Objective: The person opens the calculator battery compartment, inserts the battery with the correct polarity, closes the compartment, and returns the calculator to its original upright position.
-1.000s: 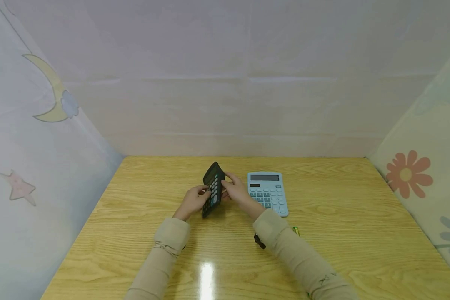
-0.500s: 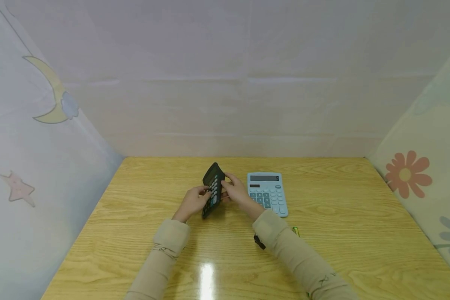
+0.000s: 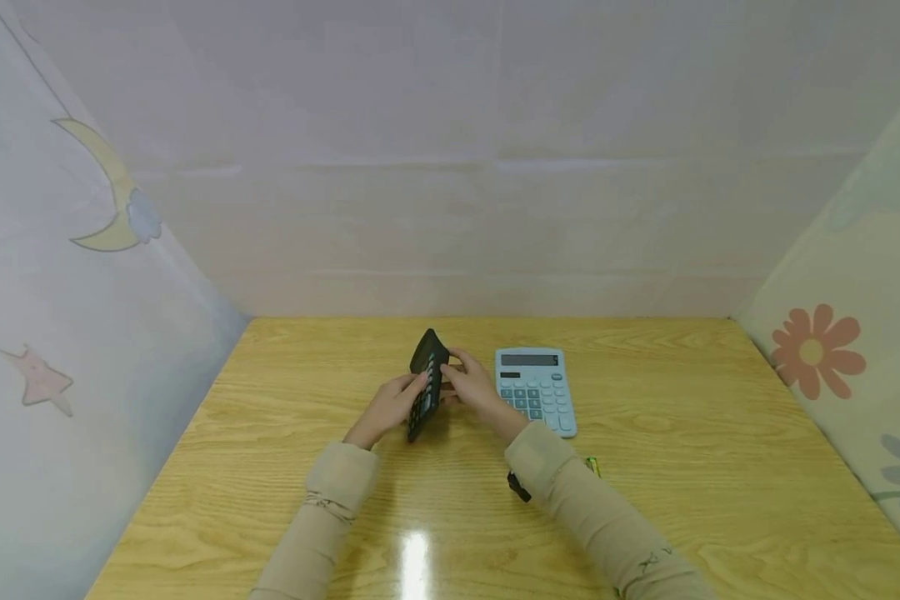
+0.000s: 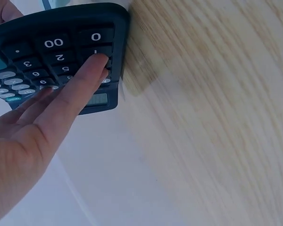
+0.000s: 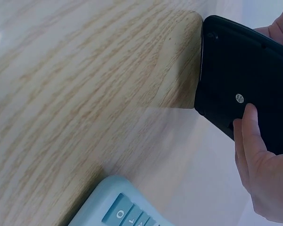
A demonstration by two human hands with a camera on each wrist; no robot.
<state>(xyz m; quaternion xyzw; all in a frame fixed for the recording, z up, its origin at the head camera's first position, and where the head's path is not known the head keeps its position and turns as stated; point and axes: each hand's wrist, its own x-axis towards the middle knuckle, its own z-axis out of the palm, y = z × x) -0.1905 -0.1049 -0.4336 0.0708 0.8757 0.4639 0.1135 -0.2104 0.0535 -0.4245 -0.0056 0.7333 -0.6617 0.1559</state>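
A black desk calculator [image 3: 426,392] stands tilted near the middle of the table, its keypad turned to the left. My right hand [image 3: 474,388] holds it from the right side; in the right wrist view, fingers [image 5: 252,129] lie against its dark back, below a small round sticker. My left hand [image 3: 390,407] is at the front, with one straight finger [image 4: 82,80] across the number keys in the left wrist view. The other left fingers are partly hidden behind that one. To the right, a light blue calculator [image 3: 555,392] lies flat, its display showing a digit.
Wooden table [image 3: 682,467], with pale printed cloth walls [image 3: 450,217] at the back and sides. A small green-and-yellow item [image 3: 593,466] lies partly behind the right sleeve [image 3: 570,483]. A black piece [image 3: 519,487] sticks out under that sleeve's cuff.
The black calculator has turned slightly more edge-on to the head view. My left fingers have shifted over its keys, and the right hand has barely moved.
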